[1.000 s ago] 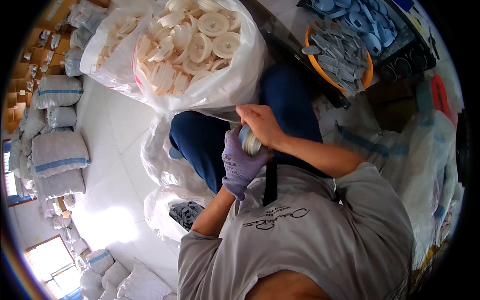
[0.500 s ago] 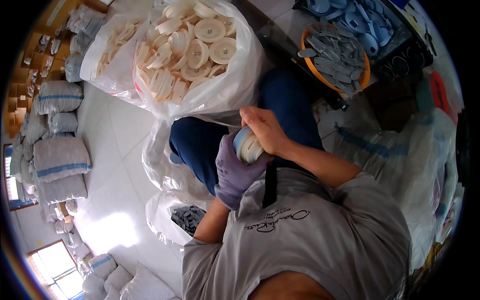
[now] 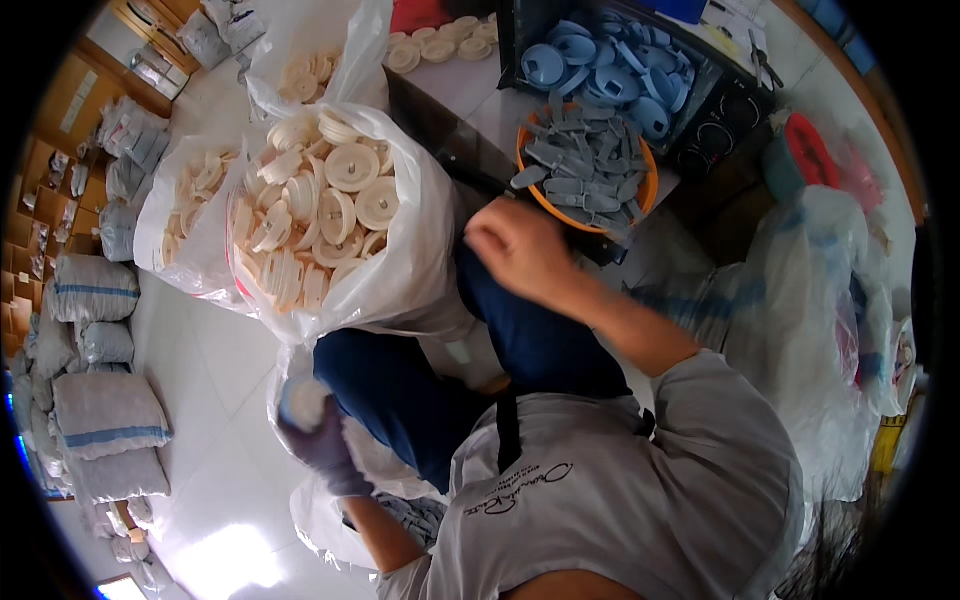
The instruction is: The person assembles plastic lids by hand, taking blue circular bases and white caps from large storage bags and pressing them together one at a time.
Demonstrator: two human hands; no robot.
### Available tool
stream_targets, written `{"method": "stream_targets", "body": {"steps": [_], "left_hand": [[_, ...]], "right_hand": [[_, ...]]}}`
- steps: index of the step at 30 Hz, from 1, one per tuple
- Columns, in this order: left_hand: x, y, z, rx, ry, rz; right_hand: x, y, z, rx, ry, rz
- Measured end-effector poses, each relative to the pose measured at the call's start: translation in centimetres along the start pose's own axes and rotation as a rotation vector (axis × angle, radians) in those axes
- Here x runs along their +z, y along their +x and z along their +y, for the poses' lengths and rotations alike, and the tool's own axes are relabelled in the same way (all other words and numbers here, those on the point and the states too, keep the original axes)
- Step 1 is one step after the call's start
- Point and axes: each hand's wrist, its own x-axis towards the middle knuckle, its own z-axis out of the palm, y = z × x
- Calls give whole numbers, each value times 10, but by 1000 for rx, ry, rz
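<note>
In my left hand [image 3: 325,450], which wears a purple glove, is a round plastic piece [image 3: 303,402] with a blue side and a cream side. That hand is blurred, low beside my left knee and over clear plastic. My bare right hand [image 3: 522,250] hovers above my right knee, just short of an orange bowl [image 3: 650,190] heaped with grey plastic levers [image 3: 590,160]. Its fingers look curled and are smeared, and their undersides are hidden. Between my hands and farther off stands a white plastic bag [image 3: 425,210] full of cream round lids [image 3: 352,168].
Blue plastic parts [image 3: 600,70] fill a black crate [image 3: 715,110] behind the bowl. A bag of dark grey pieces [image 3: 415,515] sits by my left forearm. Stuffed sacks [image 3: 110,410] line the left side. A large clear plastic sack [image 3: 800,330] stands at my right.
My hands have come apart. The left carried the round piece left and down, past my knee; the right let go of it and moved toward the orange bowl. The view has shifted too.
</note>
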Motion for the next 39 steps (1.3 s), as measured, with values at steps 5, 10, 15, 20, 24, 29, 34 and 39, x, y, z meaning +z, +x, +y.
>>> {"method": "stream_targets", "body": {"steps": [5, 10, 15, 20, 24, 29, 34, 39], "left_hand": [[-19, 19, -42, -367, 282, -213], [5, 6, -58, -326, 187, -201], [22, 11, -23, -275, 114, -235], [19, 13, -8, -209, 54, -162], [14, 8, 5, -150, 29, -50], [20, 3, 45, 37, -42, -80], [38, -19, 98, 109, -316, -381], [63, -37, 129, -364, -823, -934]], "right_hand": [[-70, 41, 76, 259, -706, -99], [-72, 57, 91, 271, -809, -349], [-86, 58, 94, 200, -621, -295], [-103, 86, 126, 240, -146, -9], [-131, 162, 183, 519, -551, 193], [-194, 199, 257, 675, -1109, -48], [-193, 196, 260, 611, -1041, -22], [-153, 164, 145, 253, -567, -182]]}}
